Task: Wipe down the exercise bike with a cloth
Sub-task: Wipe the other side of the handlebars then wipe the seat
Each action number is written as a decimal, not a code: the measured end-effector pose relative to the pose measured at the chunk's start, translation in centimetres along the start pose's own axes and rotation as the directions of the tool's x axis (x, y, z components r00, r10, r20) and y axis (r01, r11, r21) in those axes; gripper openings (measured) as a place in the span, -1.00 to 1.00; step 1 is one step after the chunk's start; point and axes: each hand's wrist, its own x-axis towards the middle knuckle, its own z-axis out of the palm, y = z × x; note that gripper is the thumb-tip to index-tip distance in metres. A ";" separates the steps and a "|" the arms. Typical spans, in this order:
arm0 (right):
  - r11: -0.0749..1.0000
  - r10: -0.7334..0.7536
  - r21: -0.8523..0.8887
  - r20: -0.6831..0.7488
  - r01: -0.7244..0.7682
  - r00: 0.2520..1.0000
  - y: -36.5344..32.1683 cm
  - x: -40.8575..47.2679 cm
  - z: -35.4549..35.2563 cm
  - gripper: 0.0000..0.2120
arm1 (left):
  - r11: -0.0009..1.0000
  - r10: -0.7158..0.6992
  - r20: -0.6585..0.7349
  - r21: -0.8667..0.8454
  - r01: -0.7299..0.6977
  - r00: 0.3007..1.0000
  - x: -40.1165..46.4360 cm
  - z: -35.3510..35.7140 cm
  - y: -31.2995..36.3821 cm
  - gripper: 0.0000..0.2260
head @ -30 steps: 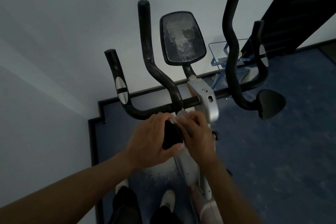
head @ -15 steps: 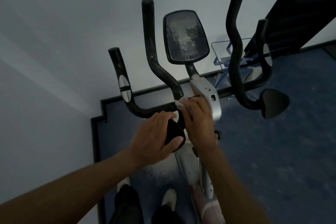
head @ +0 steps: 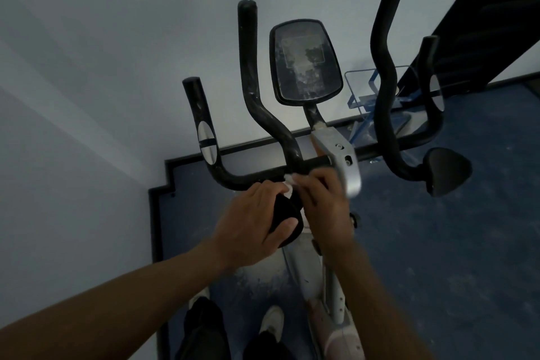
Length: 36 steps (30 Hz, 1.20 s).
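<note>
The exercise bike (head: 336, 161) is filling the frame's centre, its handlebar crossbar running left to right and its grips and dusty console (head: 305, 63) rising toward the top. The left hand (head: 251, 222) is closing around a black pad (head: 285, 221). The right hand (head: 321, 202) is pinching a white cloth (head: 287, 183) at the crossbar; wiping along the bar should clean best.
</note>
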 end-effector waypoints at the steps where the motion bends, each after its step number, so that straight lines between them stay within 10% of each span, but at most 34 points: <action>1: 0.999 0.011 -0.031 -0.007 -0.011 1.000 0.2 1.2 0.2 -0.87 | 1.000 -0.002 -0.006 0.004 0.002 1.000 0.0 0.0 0.1 -0.48; 16: 0.997 -0.025 -0.060 0.208 0.039 0.978 -0.7 -1.4 -1.8 -0.84 | 1.000 -0.018 -0.001 -0.010 0.018 1.000 0.0 0.1 -0.2 -0.57; 27: 0.997 -0.037 -0.071 0.026 0.039 0.999 0.0 1.3 0.1 -0.92 | 1.000 -0.009 0.004 -0.028 0.009 1.000 0.0 0.1 -0.2 -0.59; 36: 0.940 0.310 0.194 -0.151 -0.279 0.939 -2.0 1.3 -0.1 -0.77 | 0.999 -0.013 0.016 -0.040 0.014 1.000 0.0 0.1 -0.5 -0.52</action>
